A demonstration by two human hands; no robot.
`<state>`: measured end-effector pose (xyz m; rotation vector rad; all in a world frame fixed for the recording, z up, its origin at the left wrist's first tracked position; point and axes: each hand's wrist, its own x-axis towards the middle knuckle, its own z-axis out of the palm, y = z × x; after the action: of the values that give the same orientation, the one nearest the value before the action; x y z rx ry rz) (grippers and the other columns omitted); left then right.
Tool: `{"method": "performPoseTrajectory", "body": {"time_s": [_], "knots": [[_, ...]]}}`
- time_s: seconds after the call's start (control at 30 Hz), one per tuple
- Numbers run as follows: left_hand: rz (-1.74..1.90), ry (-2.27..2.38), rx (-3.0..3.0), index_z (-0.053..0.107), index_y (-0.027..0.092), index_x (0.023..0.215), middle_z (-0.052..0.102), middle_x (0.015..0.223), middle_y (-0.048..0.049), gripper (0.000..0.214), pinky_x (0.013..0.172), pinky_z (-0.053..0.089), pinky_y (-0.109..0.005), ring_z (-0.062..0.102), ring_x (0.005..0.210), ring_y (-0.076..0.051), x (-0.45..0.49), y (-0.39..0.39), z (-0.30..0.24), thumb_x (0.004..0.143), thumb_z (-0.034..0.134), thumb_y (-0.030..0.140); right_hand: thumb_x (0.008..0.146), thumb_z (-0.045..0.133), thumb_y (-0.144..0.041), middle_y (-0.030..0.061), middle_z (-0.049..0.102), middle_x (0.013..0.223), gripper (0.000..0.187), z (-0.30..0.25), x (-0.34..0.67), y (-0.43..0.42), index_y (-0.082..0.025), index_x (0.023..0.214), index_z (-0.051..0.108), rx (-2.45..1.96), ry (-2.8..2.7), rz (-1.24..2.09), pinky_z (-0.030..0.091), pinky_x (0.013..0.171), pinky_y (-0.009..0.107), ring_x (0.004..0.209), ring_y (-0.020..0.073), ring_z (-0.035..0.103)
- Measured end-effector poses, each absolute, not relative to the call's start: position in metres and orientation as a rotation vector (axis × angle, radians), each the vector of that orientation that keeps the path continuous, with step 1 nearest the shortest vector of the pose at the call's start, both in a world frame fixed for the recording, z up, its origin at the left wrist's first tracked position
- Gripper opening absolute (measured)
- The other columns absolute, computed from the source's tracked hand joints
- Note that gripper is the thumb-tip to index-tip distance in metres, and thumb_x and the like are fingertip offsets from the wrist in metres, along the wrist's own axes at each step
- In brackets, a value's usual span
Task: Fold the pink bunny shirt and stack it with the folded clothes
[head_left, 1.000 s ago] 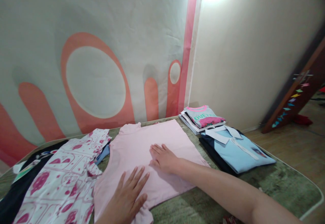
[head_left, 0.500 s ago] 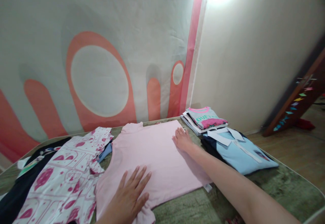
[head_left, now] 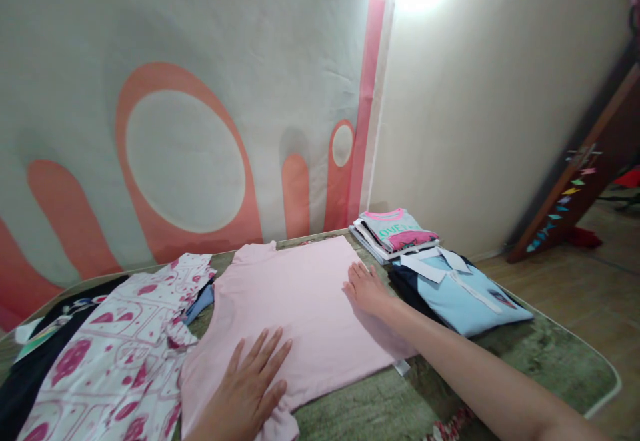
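Note:
A pale pink shirt (head_left: 300, 301) lies spread out on the green table (head_left: 560, 368), with a small white tag showing at its near right edge. My left hand (head_left: 253, 378) rests on its near left part, palm down, fingers spread. Toward the right edge of the cloth, my right hand (head_left: 367, 288) lies flat with its fingers stretched out. Neither hand grips the fabric. Some of the shirt bunches up beside my left hand, and part of it is hidden under that hand.
Left of the shirt lies a white garment with pink prints (head_left: 115, 354), over dark clothes (head_left: 30, 368). At right sit a folded light blue collared shirt (head_left: 465, 301) and a stack of folded clothes (head_left: 400, 231). A wall (head_left: 300, 94) stands behind the table.
My right hand has slid a little toward me along the shirt's right side. My left hand stays on the cloth. The whole view has shifted slightly as the head turned right.

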<state>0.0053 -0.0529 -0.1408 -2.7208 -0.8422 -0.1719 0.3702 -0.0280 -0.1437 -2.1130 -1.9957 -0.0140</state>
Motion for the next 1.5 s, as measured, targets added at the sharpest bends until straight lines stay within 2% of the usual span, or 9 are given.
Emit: {"method": "performPoseTrajectory", "body": {"time_s": [0.13, 0.27, 0.47, 0.67, 0.8, 0.97, 1.17, 1.37, 1.5], "knots": [[-0.152, -0.843, -2.728, 0.011, 0.037, 0.153, 0.023, 0.159, 0.0022, 0.059, 0.113, 0.019, -0.044, 0.028, 0.143, -0.023, 0.007, -0.054, -0.140, 0.100, 0.031, 0.052, 0.098, 0.027, -0.048, 0.0137, 0.025, 0.157, 0.063, -0.149, 0.354, -0.047, -0.012, 0.150, 0.030, -1.886, -2.171, 0.069, 0.012, 0.117, 0.047, 0.146, 0.0247, 0.018], [-0.153, -0.850, -2.737, 0.011, 0.037, 0.152, 0.025, 0.158, 0.0019, 0.058, 0.113, 0.020, -0.044, 0.028, 0.143, -0.024, 0.007, -0.053, -0.141, 0.100, 0.031, 0.052, 0.099, 0.027, -0.046, 0.0139, 0.026, 0.157, 0.063, -0.147, 0.365, -0.048, -0.011, 0.150, 0.030, -1.975, -2.092, 0.079, 0.011, 0.118, 0.043, 0.146, 0.0231, 0.019], [-0.184, -0.841, -2.741, 0.013, 0.037, 0.152, 0.024, 0.158, 0.0022, 0.058, 0.113, 0.020, -0.042, 0.028, 0.143, -0.024, 0.005, -0.054, -0.139, 0.100, 0.032, 0.052, 0.098, 0.028, -0.042, 0.0133, 0.028, 0.156, 0.058, -0.147, 0.359, -0.048, -0.014, 0.148, 0.035, -2.069, -1.969, -0.014, 0.009, 0.117, 0.048, 0.146, 0.0247, 0.017], [-0.137, -0.866, -2.793, 0.012, 0.041, 0.151, 0.023, 0.159, 0.0024, 0.056, 0.113, 0.022, -0.048, 0.028, 0.143, -0.027, 0.005, -0.056, -0.134, 0.100, 0.032, 0.053, 0.099, 0.025, -0.047, 0.0093, 0.023, 0.158, 0.061, -0.144, 0.356, -0.054, -0.017, 0.152, 0.026, -1.882, -2.198, 0.137, 0.009, 0.118, 0.047, 0.147, 0.0221, 0.016], [-0.144, -0.878, -2.814, 0.012, 0.042, 0.151, 0.023, 0.159, 0.0023, 0.056, 0.112, 0.022, -0.048, 0.029, 0.143, -0.028, 0.004, -0.057, -0.133, 0.099, 0.031, 0.054, 0.099, 0.027, -0.045, 0.0110, 0.024, 0.158, 0.061, -0.147, 0.370, -0.045, -0.014, 0.151, 0.029, -2.058, -2.080, 0.080, 0.011, 0.118, 0.045, 0.146, 0.0221, 0.017], [-0.160, -0.869, -2.800, 0.012, 0.041, 0.151, 0.023, 0.159, 0.0026, 0.056, 0.112, 0.022, -0.047, 0.029, 0.143, -0.027, 0.003, -0.057, -0.135, 0.100, 0.031, 0.054, 0.096, 0.033, -0.040, 0.0223, 0.029, 0.154, 0.062, -0.149, 0.363, -0.046, -0.006, 0.147, 0.034, -2.324, -1.816, -0.086, 0.007, 0.113, 0.061, 0.144, 0.0340, 0.021], [-0.138, -0.881, -2.812, 0.012, 0.042, 0.151, 0.023, 0.158, 0.0024, 0.056, 0.111, 0.024, -0.048, 0.028, 0.143, -0.028, 0.004, -0.056, -0.134, 0.099, 0.031, 0.055, 0.096, 0.028, -0.051, 0.0151, 0.021, 0.158, 0.068, -0.145, 0.345, -0.052, -0.010, 0.150, 0.030, -2.052, -2.100, 0.031, 0.009, 0.117, 0.047, 0.147, 0.0271, 0.013], [-0.124, -0.886, -2.818, 0.012, 0.042, 0.151, 0.024, 0.158, 0.0023, 0.056, 0.112, 0.024, -0.048, 0.030, 0.142, -0.028, 0.003, -0.056, -0.132, 0.099, 0.031, 0.055, 0.094, 0.033, -0.049, 0.0228, 0.026, 0.155, 0.070, -0.148, 0.360, -0.035, -0.003, 0.148, 0.032, -2.241, -1.912, 0.047, 0.015, 0.114, 0.053, 0.145, 0.0318, 0.019], [-0.158, -0.857, -2.790, 0.013, 0.042, 0.151, 0.026, 0.158, 0.0027, 0.056, 0.112, 0.024, -0.046, 0.031, 0.142, -0.027, 0.004, -0.056, -0.132, 0.099, 0.031, 0.055, 0.095, 0.032, -0.052, 0.0199, 0.025, 0.156, 0.071, -0.139, 0.369, -0.004, -0.005, 0.148, 0.031, -2.198, -1.951, 0.052, 0.017, 0.114, 0.050, 0.145, 0.0300, 0.018]]}}
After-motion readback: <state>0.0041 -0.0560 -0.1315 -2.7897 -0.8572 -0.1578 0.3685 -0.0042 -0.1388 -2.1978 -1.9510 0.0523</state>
